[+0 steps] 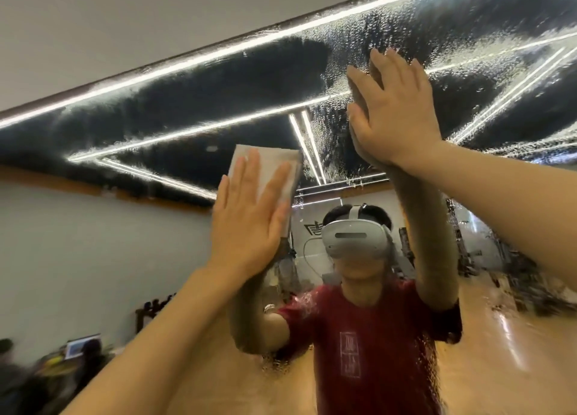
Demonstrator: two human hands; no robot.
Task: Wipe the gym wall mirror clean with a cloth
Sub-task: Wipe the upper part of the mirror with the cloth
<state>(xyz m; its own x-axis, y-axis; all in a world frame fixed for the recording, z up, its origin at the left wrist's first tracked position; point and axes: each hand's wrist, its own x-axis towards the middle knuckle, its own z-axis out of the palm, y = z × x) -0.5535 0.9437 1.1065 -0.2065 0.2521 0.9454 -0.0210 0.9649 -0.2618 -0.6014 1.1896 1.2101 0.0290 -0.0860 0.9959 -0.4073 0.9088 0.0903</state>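
Two flat hands on the wet mirror, one backing the cloth.

The left hand (249, 224) presses the folded pale cloth (274, 171) flat against the mirror (175, 102) with straight fingers; the right hand (393, 108), fingers spread wide and holding nothing, lies flat on the glass above and to the right of it. The beaded, unwiped band runs along the mirror's slanted top edge, above and to the right of the cloth, around the right hand, so the cloth hand seems due to sweep that way. The reflected shirt's print is too blurred to read.
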